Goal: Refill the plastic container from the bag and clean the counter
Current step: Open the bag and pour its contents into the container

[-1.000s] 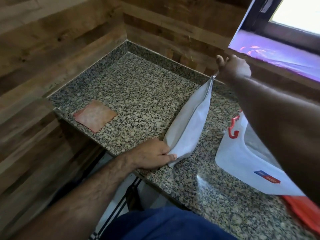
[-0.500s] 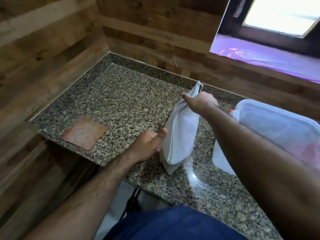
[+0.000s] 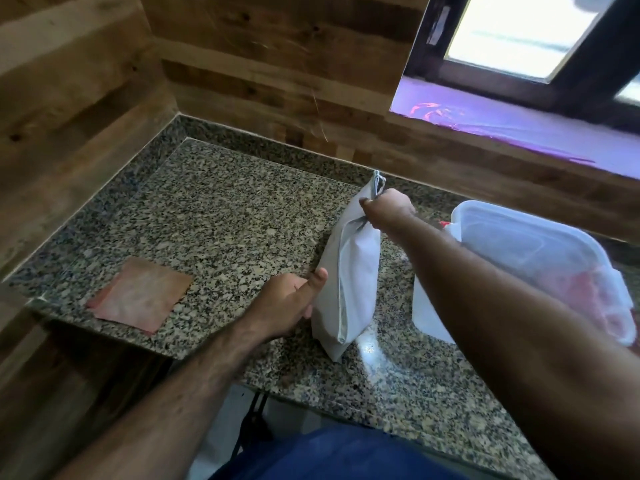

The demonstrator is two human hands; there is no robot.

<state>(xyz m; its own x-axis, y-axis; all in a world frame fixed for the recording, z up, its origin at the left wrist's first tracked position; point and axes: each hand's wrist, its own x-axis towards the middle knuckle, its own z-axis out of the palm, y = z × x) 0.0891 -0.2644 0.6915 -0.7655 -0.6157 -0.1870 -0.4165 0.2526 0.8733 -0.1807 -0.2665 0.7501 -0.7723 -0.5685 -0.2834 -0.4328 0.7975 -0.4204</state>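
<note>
We have the tall white stand-up pouch bag [image 3: 349, 271] upright on the speckled granite counter [image 3: 221, 216], near the front edge and roughly at the middle of the scene. Our left hand [image 3: 291, 303] grips the bag's lower left side, thumb up against the panel, while our right hand [image 3: 388, 211] pinches the top corner just below the zip strip. The clear plastic container with its translucent lid [image 3: 540, 258] sits to the right of the bag, close but apart from it, resting on a white plastic carrier bag with red print [image 3: 429, 317]; its lid looks to be on. A pinkish square cloth [image 3: 140, 294] lies flat at the near left of the counter, well apart from everything else. We judge the step in hand to be steadying and opening the bag, with pouring and wiping not yet begun. To do it well, we should keep the base planted with the left hand so the bag cannot tip, draw the seal open evenly along its length rather than yanking one corner, and take the lid off the container before lifting the bag. Whether the zip is already parted we cannot tell from here.
</note>
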